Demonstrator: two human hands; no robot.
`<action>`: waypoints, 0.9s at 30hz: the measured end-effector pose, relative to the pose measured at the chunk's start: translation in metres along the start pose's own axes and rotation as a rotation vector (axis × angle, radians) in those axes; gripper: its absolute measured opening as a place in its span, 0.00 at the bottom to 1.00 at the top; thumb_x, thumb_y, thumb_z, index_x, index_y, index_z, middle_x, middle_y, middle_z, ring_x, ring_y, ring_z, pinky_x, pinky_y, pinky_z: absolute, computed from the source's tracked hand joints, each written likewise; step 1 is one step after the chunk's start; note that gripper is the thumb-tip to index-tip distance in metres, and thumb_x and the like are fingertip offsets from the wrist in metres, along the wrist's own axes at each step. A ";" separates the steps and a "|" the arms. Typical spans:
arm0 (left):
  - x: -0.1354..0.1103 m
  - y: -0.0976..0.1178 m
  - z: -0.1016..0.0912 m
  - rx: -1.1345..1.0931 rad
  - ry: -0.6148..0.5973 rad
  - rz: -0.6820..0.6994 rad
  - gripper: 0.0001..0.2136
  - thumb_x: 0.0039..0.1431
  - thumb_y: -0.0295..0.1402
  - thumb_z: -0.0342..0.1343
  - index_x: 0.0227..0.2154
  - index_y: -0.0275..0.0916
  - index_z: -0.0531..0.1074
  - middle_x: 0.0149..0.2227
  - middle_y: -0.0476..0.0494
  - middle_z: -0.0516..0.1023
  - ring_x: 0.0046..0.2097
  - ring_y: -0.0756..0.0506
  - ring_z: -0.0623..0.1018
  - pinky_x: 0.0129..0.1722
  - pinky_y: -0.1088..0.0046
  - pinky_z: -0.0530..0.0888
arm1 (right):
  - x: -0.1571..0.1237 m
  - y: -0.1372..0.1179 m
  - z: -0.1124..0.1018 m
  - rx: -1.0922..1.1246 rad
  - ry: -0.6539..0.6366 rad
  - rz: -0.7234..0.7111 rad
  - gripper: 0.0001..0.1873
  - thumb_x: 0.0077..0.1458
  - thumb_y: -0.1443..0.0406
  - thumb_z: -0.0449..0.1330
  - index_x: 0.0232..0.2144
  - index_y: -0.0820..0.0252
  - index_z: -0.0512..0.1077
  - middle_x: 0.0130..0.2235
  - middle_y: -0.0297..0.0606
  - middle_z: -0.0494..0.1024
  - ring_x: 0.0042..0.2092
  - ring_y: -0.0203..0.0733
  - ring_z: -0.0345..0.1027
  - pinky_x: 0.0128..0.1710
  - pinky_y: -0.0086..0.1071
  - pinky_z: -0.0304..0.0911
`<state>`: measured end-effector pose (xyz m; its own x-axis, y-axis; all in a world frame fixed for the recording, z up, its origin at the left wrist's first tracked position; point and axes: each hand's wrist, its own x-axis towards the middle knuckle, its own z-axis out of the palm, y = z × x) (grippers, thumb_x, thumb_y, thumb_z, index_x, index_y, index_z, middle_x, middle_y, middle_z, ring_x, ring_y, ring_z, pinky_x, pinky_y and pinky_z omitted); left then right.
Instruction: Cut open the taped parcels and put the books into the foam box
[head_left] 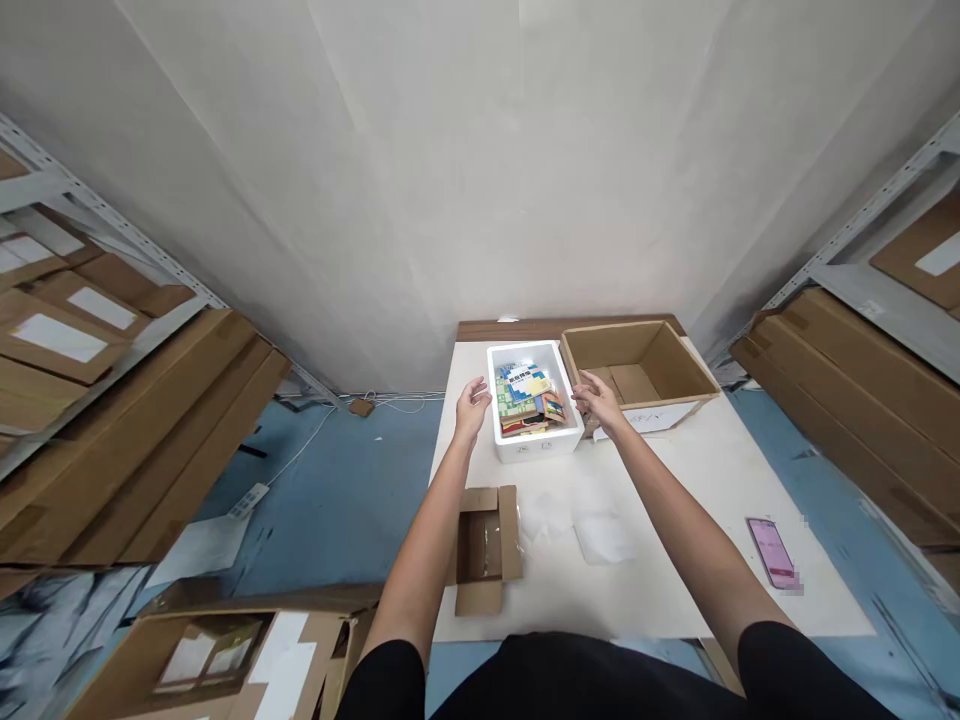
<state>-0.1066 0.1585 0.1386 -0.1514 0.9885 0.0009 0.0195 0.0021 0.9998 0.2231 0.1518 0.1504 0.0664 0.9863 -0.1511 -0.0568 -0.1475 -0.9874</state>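
A white foam box (535,446) stands on the white table (675,590), filled with several colourful books (529,398). My left hand (472,405) hovers just left of the box with fingers spread, holding nothing. My right hand (596,398) hangs at the box's right side, fingers loosely apart and empty, close to the rim. Right behind that hand sits an open brown cardboard box (637,372), which holds nothing I can see.
A small open cardboard box (484,548) lies near the table's front left edge. Clear plastic bags (600,535) lie mid-table, and a pink phone (772,552) at the right. Stacked cardboard boxes fill metal shelves on both sides; another open box (217,650) sits on the blue floor.
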 end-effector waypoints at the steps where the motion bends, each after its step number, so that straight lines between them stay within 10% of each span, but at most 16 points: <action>1: -0.008 -0.002 0.007 -0.001 -0.012 0.011 0.26 0.57 0.37 0.66 0.59 0.42 0.74 0.59 0.34 0.77 0.56 0.40 0.79 0.58 0.58 0.74 | -0.007 0.006 -0.005 0.003 0.000 0.002 0.40 0.49 0.54 0.70 0.64 0.49 0.70 0.46 0.38 0.82 0.46 0.46 0.78 0.41 0.37 0.77; 6: -0.055 -0.031 0.059 0.050 -0.085 -0.012 0.24 0.55 0.35 0.67 0.56 0.43 0.77 0.60 0.36 0.78 0.56 0.39 0.79 0.59 0.58 0.74 | -0.042 0.059 -0.050 -0.018 -0.022 0.054 0.41 0.47 0.55 0.70 0.64 0.48 0.71 0.49 0.39 0.81 0.47 0.47 0.75 0.42 0.39 0.76; 16: -0.191 -0.197 0.141 0.427 -0.098 -0.486 0.37 0.49 0.38 0.73 0.64 0.44 0.70 0.72 0.32 0.64 0.72 0.31 0.64 0.70 0.50 0.61 | -0.139 0.233 -0.148 -0.191 -0.121 0.361 0.39 0.46 0.58 0.70 0.63 0.46 0.74 0.63 0.43 0.73 0.53 0.53 0.73 0.55 0.49 0.71; 22: -0.243 -0.251 0.161 0.616 -0.124 -0.660 0.49 0.47 0.42 0.75 0.71 0.38 0.60 0.77 0.25 0.50 0.79 0.27 0.43 0.74 0.46 0.48 | -0.183 0.293 -0.143 -0.283 -0.123 0.573 0.47 0.42 0.62 0.71 0.67 0.50 0.69 0.70 0.46 0.64 0.57 0.54 0.71 0.60 0.49 0.69; 27: -0.281 -0.258 0.196 0.275 -0.422 -0.463 0.38 0.49 0.44 0.73 0.65 0.45 0.72 0.69 0.36 0.71 0.73 0.32 0.64 0.74 0.47 0.54 | -0.193 0.301 -0.106 -0.047 -0.139 0.512 0.41 0.44 0.61 0.67 0.62 0.49 0.69 0.56 0.40 0.77 0.49 0.47 0.73 0.52 0.43 0.72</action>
<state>0.1243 -0.0906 -0.1236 0.1929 0.8505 -0.4893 0.3040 0.4224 0.8539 0.2992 -0.0903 -0.1223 -0.0913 0.7872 -0.6100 -0.0024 -0.6127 -0.7903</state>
